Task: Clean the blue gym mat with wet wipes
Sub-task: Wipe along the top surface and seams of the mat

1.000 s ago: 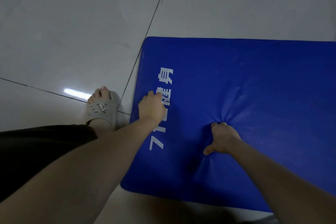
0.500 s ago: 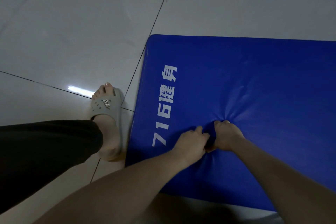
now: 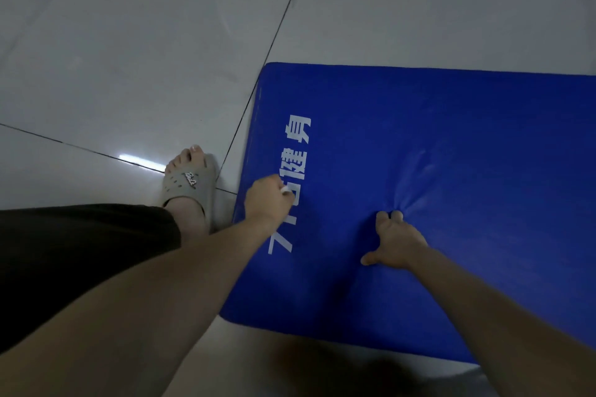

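On a pale tiled floor (image 3: 129, 42), one blue mat (image 3: 451, 138) lies flat, filling the right half of the view; its left short edge and near long edge are visible, the far right runs out of frame. One row of white lettering (image 3: 295, 171) runs along the mat's left end. Two bare hands are on the mat. Left hand (image 3: 269, 200), at the left end over the lettering: fingers clenched around one white wipe (image 3: 285, 189), only a small corner of it showing past the knuckles, pressed to the mat surface. Right hand (image 3: 398, 242), nearer the middle of the mat and well apart from the left: fingers curled and dug into the cover, thumb splayed out to the left, creases fanning away from the fingertips; cannot tell whether it pinches the cover or only bears down. One foot in one grey slipper (image 3: 190, 187) stands on the floor just beside the mat's left edge, dark clothing (image 3: 80, 251) over the leg. One streak of glare (image 3: 138, 159) on the tile left of the slipper.
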Motion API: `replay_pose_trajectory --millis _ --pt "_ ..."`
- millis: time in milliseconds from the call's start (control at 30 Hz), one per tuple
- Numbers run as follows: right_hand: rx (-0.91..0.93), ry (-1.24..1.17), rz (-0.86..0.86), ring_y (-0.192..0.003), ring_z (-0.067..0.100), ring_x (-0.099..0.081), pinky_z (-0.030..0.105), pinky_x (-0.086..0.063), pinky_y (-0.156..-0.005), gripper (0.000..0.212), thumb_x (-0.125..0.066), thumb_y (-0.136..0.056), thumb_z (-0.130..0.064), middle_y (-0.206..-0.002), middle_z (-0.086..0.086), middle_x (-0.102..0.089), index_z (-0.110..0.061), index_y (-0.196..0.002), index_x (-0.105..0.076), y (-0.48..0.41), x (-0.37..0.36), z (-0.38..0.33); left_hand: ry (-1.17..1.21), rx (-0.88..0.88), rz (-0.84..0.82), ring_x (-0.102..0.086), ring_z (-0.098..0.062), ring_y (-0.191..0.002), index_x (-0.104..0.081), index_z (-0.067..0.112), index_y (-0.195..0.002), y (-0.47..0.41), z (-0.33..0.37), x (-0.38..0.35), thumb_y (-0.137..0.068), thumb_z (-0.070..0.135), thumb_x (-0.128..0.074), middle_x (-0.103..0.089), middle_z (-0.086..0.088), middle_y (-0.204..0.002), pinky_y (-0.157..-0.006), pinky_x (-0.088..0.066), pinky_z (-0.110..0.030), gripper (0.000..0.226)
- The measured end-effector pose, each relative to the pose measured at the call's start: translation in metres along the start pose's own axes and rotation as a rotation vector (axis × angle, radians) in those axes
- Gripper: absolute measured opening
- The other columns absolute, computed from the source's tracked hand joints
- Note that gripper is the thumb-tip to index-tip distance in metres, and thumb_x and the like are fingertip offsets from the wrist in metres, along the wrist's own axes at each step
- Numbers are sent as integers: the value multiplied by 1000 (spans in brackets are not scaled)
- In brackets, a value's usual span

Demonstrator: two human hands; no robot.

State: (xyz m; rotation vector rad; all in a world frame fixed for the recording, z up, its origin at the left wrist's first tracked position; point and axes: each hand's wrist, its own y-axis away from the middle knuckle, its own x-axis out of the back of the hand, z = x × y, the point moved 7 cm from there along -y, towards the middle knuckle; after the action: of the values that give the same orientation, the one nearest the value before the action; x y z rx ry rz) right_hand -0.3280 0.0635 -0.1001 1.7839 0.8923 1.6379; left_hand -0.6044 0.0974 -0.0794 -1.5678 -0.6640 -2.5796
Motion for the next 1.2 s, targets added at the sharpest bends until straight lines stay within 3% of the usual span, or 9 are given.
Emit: replay_pose_trajectory --millis 133,267,367,467,600,800,900,967,1200 --pt "-134 -63 -17 -120 31 -55 37 -47 -78 118 -82 -69 -64 -144 15 -35 -13 -149 -12 17 -16 14 -6 -109 -108 -64 -24 -83 -60 10 -95 42 35 -36 -97 22 -60 -66 -8 -94 -71 -54 -37 12" --pt "-175 -122 0 -120 30 -54 37 -47 -78 115 -84 -68 -61 -138 14 -35 -13 -144 -13 27 -32 18 -45 -283 -255 -63 -28 -95 -62 11 -109 96 68 -78 -99 19 -54 -63 -10 -109 -83 -54 -42 15" --pt "-162 -161 -24 -119 32 -53 39 -49 -87 110 -87 -65 -57 -133 15 -39 -12 -138 -20 24 -30 15 -90 -466 -397 -62 -28 -91 -62 13 -104 124 82 -99 -97 19 -56 -61 -8 -104 -76 -51 -41 12" --pt "-157 -131 -35 -121 32 -53 39 -51 -91 116 -90 -58 -60 -134 16 -43 -11 -139 -22 20 -26 14 -273 -596 -370 -62 -28 -84 -61 12 -103 111 83 -93 -94 18 -58 -60 -9 -100 -69 -48 -38 11" --pt "-177 -96 -43 -127 31 -52 39 -52 -94 131 -92 -54 -60 -141 16 -45 -9 -148 -17 15 -22 16 -408 -505 -167 -62 -27 -91 -61 14 -109 47 52 -49 -92 16 -56 -60 -7 -105 -69 -45 -36 18" --pt "-169 -90 -32 -123 29 -55 37 -52 -88 130 -93 -51 -62 -136 14 -49 -9 -146 -22 15 -21 16 -355 -232 78 -58 -24 -103 -62 16 -117 1 -1 7 -97 29 -57 -61 -6 -115 -88 -52 -39 25" --pt "-152 -94 -23 -121 28 -55 37 -52 -88 127 -93 -52 -61 -135 14 -50 -9 -145 -24 16 -20 15 -156 -27 78 -63 -23 -90 -60 12 -109 20 -11 0 -101 29 -55 -66 -7 -102 -71 -49 -32 20" --pt "-138 -103 -22 -119 28 -56 37 -53 -88 123 -93 -52 -60 -133 14 -51 -9 -143 -26 16 -18 14 -65 9 41 -65 -21 -87 -60 11 -107 39 -11 -13 -101 28 -57 -67 -5 -100 -69 -48 -30 19" --pt "-133 -83 -26 -120 29 -56 38 -54 -91 119 -93 -52 -61 -131 14 -53 -8 -138 -29 15 -16 13 5 -211 -149 -63 -19 -93 -60 14 -106 103 29 -62 -102 18 -51 -66 -5 -107 -79 -52 -31 11"
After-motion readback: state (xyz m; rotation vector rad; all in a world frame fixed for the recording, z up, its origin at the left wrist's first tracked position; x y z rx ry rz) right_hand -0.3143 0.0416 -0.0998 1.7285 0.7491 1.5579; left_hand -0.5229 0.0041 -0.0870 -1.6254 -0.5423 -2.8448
